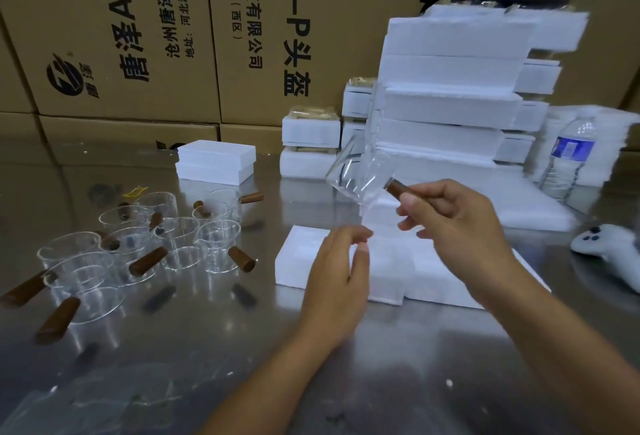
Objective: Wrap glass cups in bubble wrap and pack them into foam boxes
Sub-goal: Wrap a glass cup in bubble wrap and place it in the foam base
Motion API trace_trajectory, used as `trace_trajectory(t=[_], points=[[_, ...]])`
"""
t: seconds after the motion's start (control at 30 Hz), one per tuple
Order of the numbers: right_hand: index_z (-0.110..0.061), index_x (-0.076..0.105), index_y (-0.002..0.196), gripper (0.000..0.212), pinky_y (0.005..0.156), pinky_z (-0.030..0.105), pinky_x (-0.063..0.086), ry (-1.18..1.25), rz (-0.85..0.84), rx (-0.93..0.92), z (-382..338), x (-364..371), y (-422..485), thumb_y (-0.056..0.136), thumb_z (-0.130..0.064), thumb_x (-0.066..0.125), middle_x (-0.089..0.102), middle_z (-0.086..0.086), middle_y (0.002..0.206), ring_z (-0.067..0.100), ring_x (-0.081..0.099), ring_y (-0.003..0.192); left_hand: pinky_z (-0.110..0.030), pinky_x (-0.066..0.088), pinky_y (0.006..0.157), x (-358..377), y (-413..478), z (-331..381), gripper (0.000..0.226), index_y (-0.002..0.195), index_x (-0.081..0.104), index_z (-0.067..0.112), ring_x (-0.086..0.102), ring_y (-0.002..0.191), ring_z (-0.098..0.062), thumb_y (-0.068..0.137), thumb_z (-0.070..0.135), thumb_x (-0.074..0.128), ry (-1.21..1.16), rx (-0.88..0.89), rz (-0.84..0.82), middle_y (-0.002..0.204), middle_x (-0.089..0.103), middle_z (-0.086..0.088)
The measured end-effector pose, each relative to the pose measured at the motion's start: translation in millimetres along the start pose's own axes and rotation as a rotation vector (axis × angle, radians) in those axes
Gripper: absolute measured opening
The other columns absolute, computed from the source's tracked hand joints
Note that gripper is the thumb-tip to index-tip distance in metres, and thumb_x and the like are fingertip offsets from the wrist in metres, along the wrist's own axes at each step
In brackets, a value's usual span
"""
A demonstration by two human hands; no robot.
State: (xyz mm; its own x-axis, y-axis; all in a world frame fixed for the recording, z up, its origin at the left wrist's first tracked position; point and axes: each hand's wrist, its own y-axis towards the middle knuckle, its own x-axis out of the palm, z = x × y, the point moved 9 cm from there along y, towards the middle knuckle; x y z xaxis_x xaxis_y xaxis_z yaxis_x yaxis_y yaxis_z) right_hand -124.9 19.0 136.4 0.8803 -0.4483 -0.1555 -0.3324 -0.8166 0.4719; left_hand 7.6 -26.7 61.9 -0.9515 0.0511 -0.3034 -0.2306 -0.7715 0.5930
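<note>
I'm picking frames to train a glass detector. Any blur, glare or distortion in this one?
Head view: the glass cup that the right hand holds by its wooden handle is motion-smeared, as are the edges of the foam box stack; the steel table throws soft glare and mirrors the standing cups; the wide lens tilts the cartons at the left edge.

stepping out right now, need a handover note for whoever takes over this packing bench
Right hand: holds a glass cup by its wooden handle, raised above the front foam box; the cup looks unwrapped.
Left hand: open, hovering over that box, nothing visible in it.
Loose cups: clustered on the table's left, unwrapped.
Done: stacked foam boxes at the back; contents not checkable.
Left: wrap and box the held cup, then the cluster.
</note>
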Motion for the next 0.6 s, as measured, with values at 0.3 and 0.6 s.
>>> trace_trajectory(t=[0.3, 0.6], points=[[-0.014, 0.063, 0.086, 0.004, 0.054, 0.013, 0.046, -0.058, -0.042, 0.140, 47.2, -53.4, -19.4, 0.087, -0.010, 0.063, 0.071, -0.005, 0.068, 0.007, 0.063, 0.054, -0.036, 0.059, 0.074, 42.0, 17.6, 9.2, 0.060, 0.114, 0.053, 0.034, 0.071, 0.091, -0.018, 0.063, 0.065, 0.053, -0.906, -0.514, -0.203, 0.110, 0.066, 0.004], [-0.019, 0.064, 0.085, 0.001, 0.058, 0.014, 0.046, -0.114, -0.087, 0.054, 49.5, -73.5, -9.8, 0.085, -0.021, 0.065, 0.071, -0.005, 0.078, 0.010, 0.067, 0.063, -0.035, 0.058, 0.071, 59.7, 16.2, -1.7, 0.055, 0.111, 0.065, 0.013, 0.071, 0.091, -0.031, 0.062, 0.038, 0.073, -1.028, -0.630, -0.131, 0.100, 0.073, -0.009]])
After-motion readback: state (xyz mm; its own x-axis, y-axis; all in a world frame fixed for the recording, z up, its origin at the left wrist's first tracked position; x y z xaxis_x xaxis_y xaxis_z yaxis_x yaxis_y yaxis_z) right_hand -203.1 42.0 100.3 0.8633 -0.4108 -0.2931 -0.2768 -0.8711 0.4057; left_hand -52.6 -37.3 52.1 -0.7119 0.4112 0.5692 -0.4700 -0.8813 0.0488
